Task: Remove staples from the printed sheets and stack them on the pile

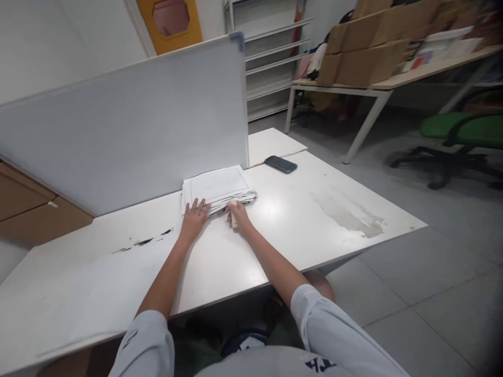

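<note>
A stack of paper sheets [218, 183] lies on the white table [223, 267], against the foot of a whiteboard. The top sheet carries a thin printed border, and the stack's near edge is uneven. My left hand [195, 219] rests with fingers spread on the near left corner of the stack. At the near right edge, my right hand [241, 219] is closed round a small pale, cream-coloured block [234, 214]. The block's upper end touches or nearly touches the paper edges; I cannot tell which.
The whiteboard [129, 131] stands along the table's back. A dark phone [280, 164] lies right of the stack. The tabletop has a worn patch [353, 217] at right. Cardboard boxes [365, 50] sit on another table, near a green chair [463, 130]. Metal shelves [271, 68] stand behind.
</note>
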Demonstrator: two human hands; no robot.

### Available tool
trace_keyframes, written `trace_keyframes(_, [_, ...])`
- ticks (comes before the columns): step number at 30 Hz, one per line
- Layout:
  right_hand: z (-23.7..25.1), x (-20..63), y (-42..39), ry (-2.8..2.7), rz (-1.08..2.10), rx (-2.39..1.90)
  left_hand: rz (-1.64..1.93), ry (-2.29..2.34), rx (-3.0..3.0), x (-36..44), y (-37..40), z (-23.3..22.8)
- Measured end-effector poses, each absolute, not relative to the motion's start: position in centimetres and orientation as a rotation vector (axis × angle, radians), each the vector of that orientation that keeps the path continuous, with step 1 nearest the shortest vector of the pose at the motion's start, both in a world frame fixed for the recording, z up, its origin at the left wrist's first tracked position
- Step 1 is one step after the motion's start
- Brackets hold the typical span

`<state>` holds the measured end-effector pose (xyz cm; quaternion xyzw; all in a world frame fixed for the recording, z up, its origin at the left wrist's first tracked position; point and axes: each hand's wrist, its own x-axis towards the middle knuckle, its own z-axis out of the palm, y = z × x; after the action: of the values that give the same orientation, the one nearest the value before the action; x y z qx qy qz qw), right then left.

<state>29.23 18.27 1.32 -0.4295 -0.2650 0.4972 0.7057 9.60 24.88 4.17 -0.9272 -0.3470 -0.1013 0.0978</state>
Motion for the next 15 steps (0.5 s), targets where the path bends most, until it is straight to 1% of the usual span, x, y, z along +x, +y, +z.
trace_keyframes(2, [1.7, 28.2, 18.3, -0.611, 1.109, -0.996, -0.353, -0.981, -2.815, 9.4, 25.7, 5.3])
trace_keyframes(4, [1.8, 27.5, 18.7, -0.636, 1.079, -1.034, -0.451, -1.044, -2.855, 10.1, 26.6, 6.0])
trace_keyframes(7, [1.4, 27.6, 19.8, -0.733, 0.999, -1.077, -0.598, -1.145, -2.852, 13.3, 27.6, 6.2])
trace_keyframes(10, [0.7, 28.1, 21.1, -0.836, 0.94, -1.106, -0.657, -1.071, -2.892, 16.4, 27.9, 6.4])
trace_keyframes(12, [0.3, 28.4, 21.7, -0.843, 0.929, -1.116, -0.702, -1.062, -2.9, 16.5, 27.7, 6.8])
trace_keyframes(15, [0.1, 28.5, 22.2, -0.834, 0.91, -1.159, -0.768, -1.081, -2.899, 13.9, 27.0, 7.6])
